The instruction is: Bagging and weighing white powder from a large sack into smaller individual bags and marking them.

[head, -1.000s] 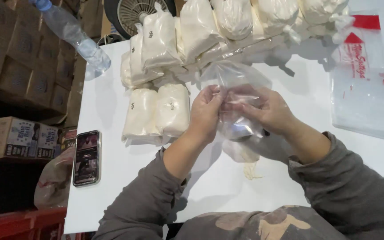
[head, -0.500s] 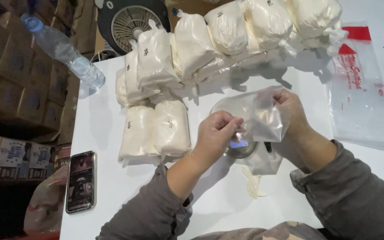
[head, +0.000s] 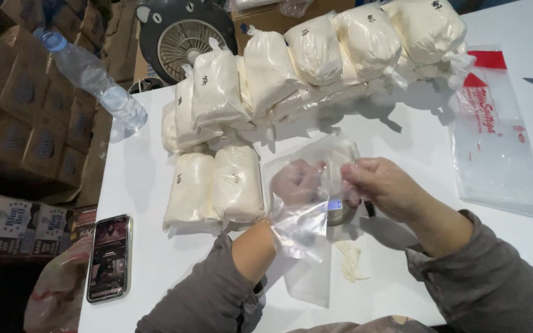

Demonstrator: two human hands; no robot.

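Since the earlier frame the left hand (head: 297,185) has gone from outside the clear bag (head: 306,203) to inside it; it now shows only through the film, wrist at the bag's mouth. How far the fingers spread in there cannot be told through the plastic. Right hand (head: 380,185) has dropped a little and pinches the bag's upper right edge between thumb and fingers, closed on the film. Bag is held just above the white table (head: 414,142), in front of the person, upright and crumpled.

Under the bag: a small scale (head: 340,213) with a lit blue display, partly hidden. Beside it, on the table, a scrap of pale material (head: 350,262).

Left of the bag, near but apart: two filled white bags (head: 214,188) lying side by side. More filled white bags run in a row (head: 316,55) along the far side of the table. Stack of flat printed bags (head: 498,148) to the right. Phone (head: 109,256) near the left table edge, water bottle (head: 90,77) at the far left corner, fan (head: 183,40) behind the row.
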